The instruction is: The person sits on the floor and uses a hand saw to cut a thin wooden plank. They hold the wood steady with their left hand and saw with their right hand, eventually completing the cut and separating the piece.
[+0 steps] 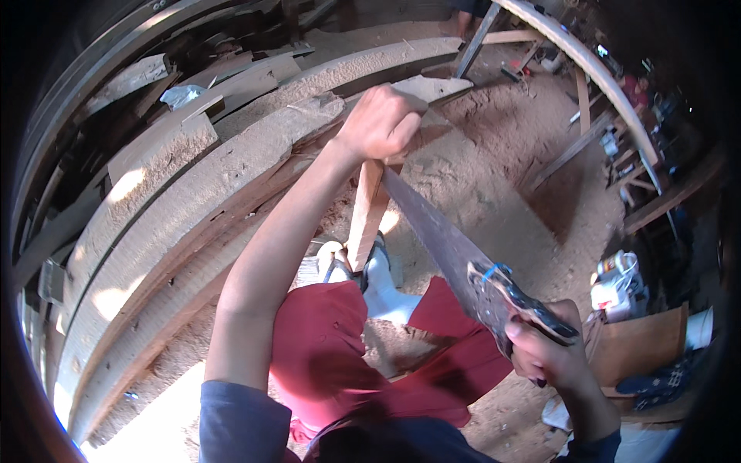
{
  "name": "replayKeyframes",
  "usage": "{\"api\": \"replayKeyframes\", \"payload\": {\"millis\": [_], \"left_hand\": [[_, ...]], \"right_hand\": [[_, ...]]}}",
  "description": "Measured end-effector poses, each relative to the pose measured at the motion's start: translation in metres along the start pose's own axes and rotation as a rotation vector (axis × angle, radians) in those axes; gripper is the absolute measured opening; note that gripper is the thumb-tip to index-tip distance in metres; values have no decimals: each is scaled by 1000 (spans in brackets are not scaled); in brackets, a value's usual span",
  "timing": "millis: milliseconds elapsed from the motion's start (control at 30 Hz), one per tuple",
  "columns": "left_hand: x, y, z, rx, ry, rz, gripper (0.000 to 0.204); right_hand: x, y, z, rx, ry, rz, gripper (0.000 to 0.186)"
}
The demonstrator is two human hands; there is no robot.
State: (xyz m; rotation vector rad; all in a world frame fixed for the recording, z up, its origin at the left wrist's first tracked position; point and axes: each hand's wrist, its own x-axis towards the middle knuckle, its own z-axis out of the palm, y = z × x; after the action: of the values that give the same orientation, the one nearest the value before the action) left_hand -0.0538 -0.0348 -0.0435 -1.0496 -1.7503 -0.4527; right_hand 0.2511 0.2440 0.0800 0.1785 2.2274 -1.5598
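My left hand [382,123] is closed round the upper end of an upright wooden piece [361,208], whose lower part stands between my feet. My right hand [544,347] grips the black handle of a handsaw [440,239], which has a blue tie near the handle. The saw's blade slants up and left, its far end touching the wooden piece just below my left fist. My red-clad legs [316,347] are below both hands.
Long planks and beams [170,216] lie along my left. Sawdust covers the ground [509,154]. At right are a curved timber [579,62], white containers [617,285] and a brown board [641,343]. Another person [637,89] is at the far right.
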Motion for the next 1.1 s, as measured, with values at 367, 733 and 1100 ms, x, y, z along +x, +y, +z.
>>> {"api": "replayKeyframes", "payload": {"millis": [367, 733, 1100], "left_hand": [[17, 16, 5, -7, 19, 158, 15], [13, 6, 0, -56, 13, 234, 29], [27, 18, -2, -98, 4, 265, 32]], "right_hand": [[1, 0, -11, 88, -49, 41, 16], [-3, 4, -20, 15, -109, -182, 8], [-3, 29, -21, -80, -105, -308, 13]]}}
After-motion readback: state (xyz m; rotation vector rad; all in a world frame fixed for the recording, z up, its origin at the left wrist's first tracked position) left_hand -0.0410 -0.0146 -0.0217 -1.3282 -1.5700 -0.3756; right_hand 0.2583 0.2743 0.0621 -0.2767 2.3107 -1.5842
